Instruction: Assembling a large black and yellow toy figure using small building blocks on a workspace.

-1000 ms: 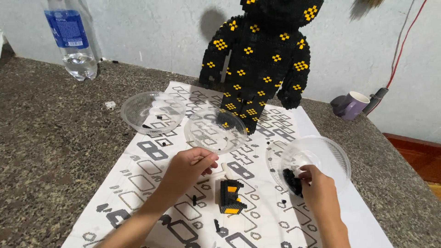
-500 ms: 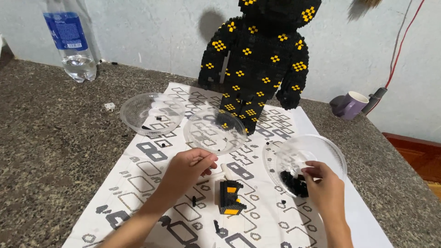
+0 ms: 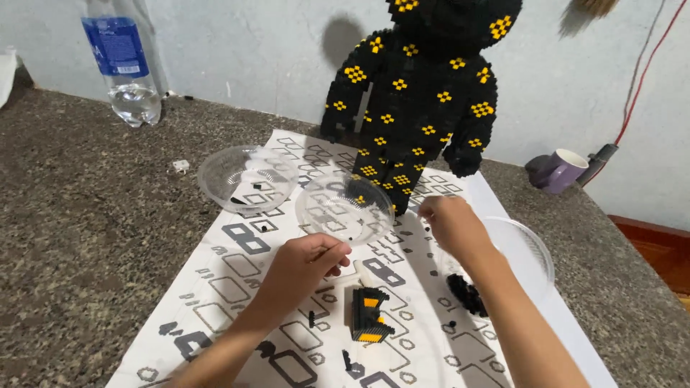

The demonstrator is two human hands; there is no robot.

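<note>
Lifted out of the right-hand bowl [image 3: 528,248] since the earlier frame: right hand [image 3: 449,223], now raised over the sheet [image 3: 237,287] near the figure's feet, fingers curled together; cannot tell whether anything sits pinched in them. Left hand [image 3: 302,266] hardly shifted, fingertips closed together just above the small block [image 3: 368,315]; cannot tell what, if anything, lies between them.

Two hands, well apart. Three bowls, all clear thin plastic, round and shallow: one at the sheet's left edge [image 3: 244,176] with a few dark bits inside, one in the middle [image 3: 345,207] nearly bare, one at right holding a heap of black bricks [image 3: 467,293]. One small block on the sheet between the hands, boxy, built of tiny studded bricks, black with orange patches. One tall figure [image 3: 424,93] standing at the sheet's far end against the wall, bear-shaped, knobbly black bricks dotted with yellow diamond clusters. Loose black bricks scattered over the sheet.

One sheet, white paper printed with grey and black rounded squares, flat on the speckled grey-brown stone surface [image 3: 79,237]. One clear plastic bottle [image 3: 122,61] with blue label at far left, a little water in it. One purple mug [image 3: 557,171] lying tilted at far right. One small white piece [image 3: 180,166] on the surface left of the sheet.
</note>
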